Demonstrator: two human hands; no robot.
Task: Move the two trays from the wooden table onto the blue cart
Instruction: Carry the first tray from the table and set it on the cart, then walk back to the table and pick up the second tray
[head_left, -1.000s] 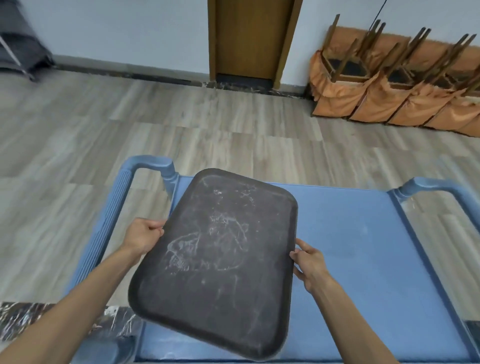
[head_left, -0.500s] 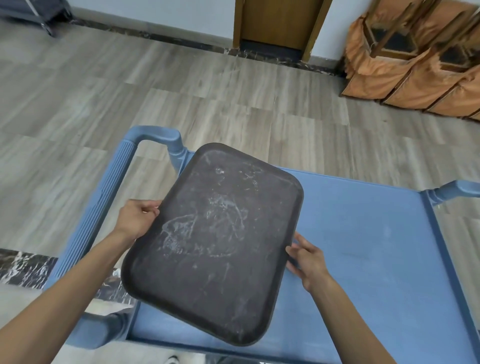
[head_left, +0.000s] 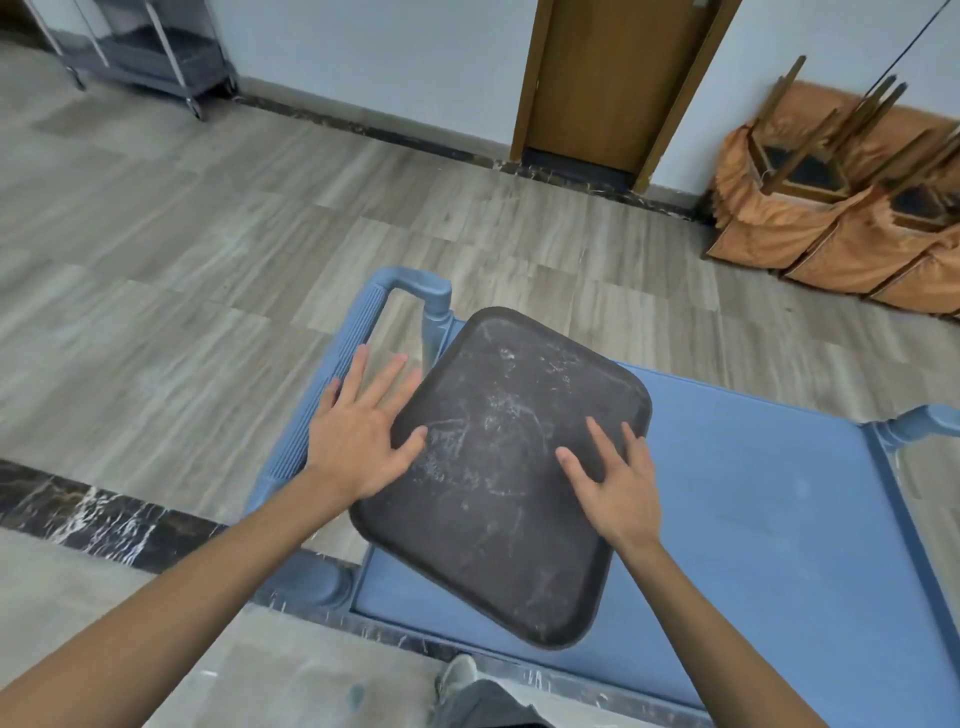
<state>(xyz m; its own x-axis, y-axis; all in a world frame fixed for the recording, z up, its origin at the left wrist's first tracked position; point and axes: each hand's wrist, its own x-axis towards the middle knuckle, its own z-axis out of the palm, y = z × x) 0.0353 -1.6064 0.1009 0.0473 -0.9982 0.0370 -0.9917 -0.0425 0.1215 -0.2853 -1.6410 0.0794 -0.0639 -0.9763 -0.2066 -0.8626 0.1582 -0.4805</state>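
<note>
A dark, scratched rectangular tray (head_left: 498, 483) lies skewed on the left part of the blue cart's top (head_left: 753, 519). Its near-left corner juts past the cart's edge. My left hand (head_left: 363, 436) hovers over the tray's left rim with fingers spread, the thumb over the tray. My right hand (head_left: 618, 483) is flat over the tray's right side, fingers apart. Neither hand grips anything. Only this one tray is in view; the wooden table is out of view.
The cart has blue handles at its left (head_left: 363, 332) and right (head_left: 924, 421) ends. Upturned chairs with orange covers (head_left: 841, 208) stand at the back right, a wooden door (head_left: 613, 78) behind, a metal trolley (head_left: 150, 52) at the back left. My shoe (head_left: 457, 675) is below the cart.
Both hands held the tray by its sides above the cart; now the tray rests on the cart top and both hands have let go and lifted with fingers spread.
</note>
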